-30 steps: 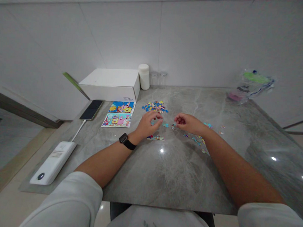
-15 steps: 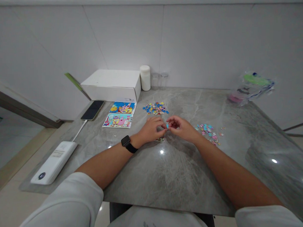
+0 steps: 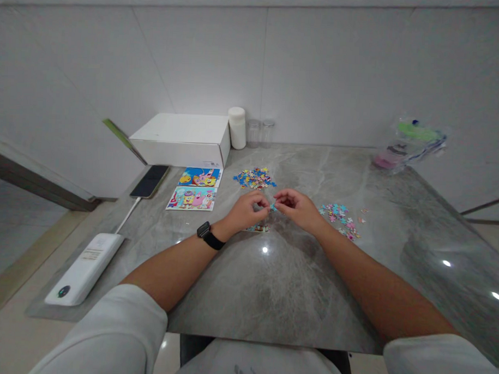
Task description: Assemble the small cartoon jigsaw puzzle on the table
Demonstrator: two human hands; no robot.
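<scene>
My left hand point(image 3: 248, 210), with a black watch point(image 3: 210, 236) on its wrist, is closed, thumb against curled fingers. Whether it pinches anything is hidden. Facing it, my right hand point(image 3: 295, 209) has its thumb and fingertips closed at a small light blue puzzle piece point(image 3: 273, 208). The fingertips of both hands are nearly together. Below my left hand shows the edge of a patch of joined puzzle pieces point(image 3: 258, 228), mostly covered. Beyond the hands lies a heap of blue and yellow puzzle pieces point(image 3: 254, 178). Pink and light blue loose pieces point(image 3: 339, 213) are spread beside my right forearm.
Two cartoon picture cards point(image 3: 192, 198) lie left on the grey table point(image 3: 270, 297). A phone point(image 3: 150, 181) is cabled to a white power bank point(image 3: 85, 268). Behind are a white box point(image 3: 181, 141), a white bottle point(image 3: 237, 128) and two clear glasses point(image 3: 260, 134). A plastic bag point(image 3: 410, 146) sits back right.
My fingertips have parted slightly, with the left hand drawn a little to the left. More of the joined pieces shows below it. The whole view has shifted slightly.
</scene>
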